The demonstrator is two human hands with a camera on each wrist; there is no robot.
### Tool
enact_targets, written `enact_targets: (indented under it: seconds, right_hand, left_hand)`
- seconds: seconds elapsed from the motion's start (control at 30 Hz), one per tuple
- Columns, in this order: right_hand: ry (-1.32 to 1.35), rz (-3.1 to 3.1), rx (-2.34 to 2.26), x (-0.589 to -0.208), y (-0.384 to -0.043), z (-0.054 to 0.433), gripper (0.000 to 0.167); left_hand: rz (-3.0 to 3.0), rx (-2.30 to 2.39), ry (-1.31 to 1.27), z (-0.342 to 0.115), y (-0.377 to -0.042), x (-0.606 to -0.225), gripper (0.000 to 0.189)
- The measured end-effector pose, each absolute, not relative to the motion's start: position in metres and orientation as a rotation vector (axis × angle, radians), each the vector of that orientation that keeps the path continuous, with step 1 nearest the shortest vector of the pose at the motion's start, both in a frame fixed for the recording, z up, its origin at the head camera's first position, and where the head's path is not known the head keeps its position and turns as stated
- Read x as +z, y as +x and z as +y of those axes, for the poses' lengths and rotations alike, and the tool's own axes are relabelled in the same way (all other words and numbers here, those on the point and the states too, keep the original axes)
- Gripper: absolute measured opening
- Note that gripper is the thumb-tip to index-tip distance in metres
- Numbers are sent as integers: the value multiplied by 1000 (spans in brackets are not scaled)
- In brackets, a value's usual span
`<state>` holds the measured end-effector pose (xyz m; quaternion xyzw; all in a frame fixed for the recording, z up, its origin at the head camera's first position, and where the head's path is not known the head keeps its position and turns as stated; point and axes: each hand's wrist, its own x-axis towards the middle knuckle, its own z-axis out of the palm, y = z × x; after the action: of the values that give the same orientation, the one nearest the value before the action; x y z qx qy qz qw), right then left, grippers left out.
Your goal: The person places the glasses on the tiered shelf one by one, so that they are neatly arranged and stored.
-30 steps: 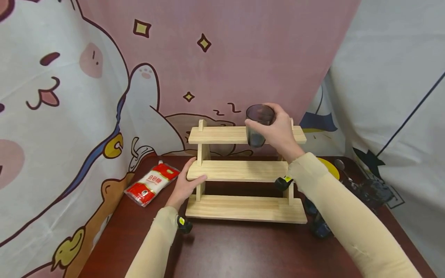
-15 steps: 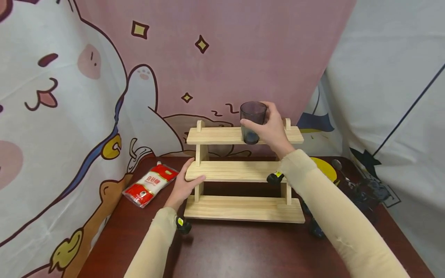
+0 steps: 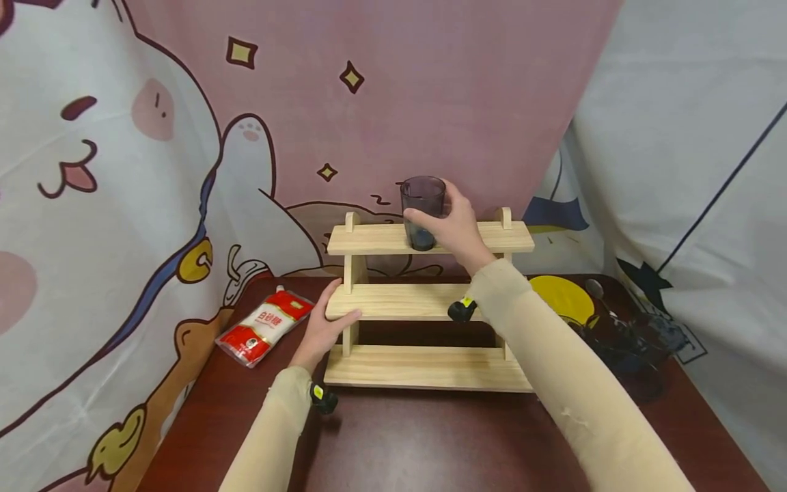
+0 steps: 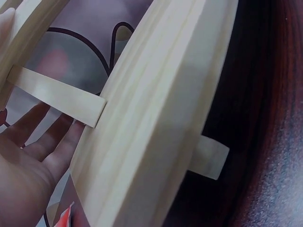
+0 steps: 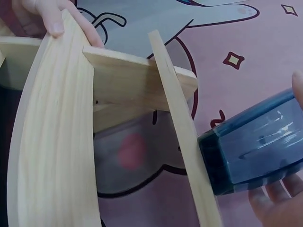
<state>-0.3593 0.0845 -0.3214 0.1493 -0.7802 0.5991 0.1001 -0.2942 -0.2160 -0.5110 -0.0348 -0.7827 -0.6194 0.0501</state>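
My right hand [image 3: 455, 222] grips a dark tinted drinking glass [image 3: 421, 213], thumb on its near side and fingers behind. The glass stands upright at the top board of a three-tier wooden display shelf [image 3: 393, 301]. In the right wrist view the base of the glass [image 5: 255, 146] meets that top board [image 5: 182, 123], though I cannot tell whether it bears full weight there. My left hand [image 3: 322, 331] holds the left end of the middle board, with the thumb at its front edge. In the left wrist view its fingers [image 4: 59, 146] lie beside the board.
A red and white sugar bag [image 3: 266, 326] lies left of the shelf. On the right are a yellow plate [image 3: 562, 298], a spoon [image 3: 595, 289] and dark glassware [image 3: 639, 348], partly behind my right sleeve. A printed cloth [image 3: 455, 89] hangs close behind the shelf.
My right hand has carried the glass leftward along the top board, from right of centre to left of it. My left hand keeps its hold on the middle board.
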Motion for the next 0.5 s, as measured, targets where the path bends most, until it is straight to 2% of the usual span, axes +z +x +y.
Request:
enact_targets:
  seconds: [0.5]
  right_hand:
    - [440, -2286, 1720, -326, -366, 49, 76]
  left_hand:
    - [-2377, -1905, -122, -218, -294, -512, 85]
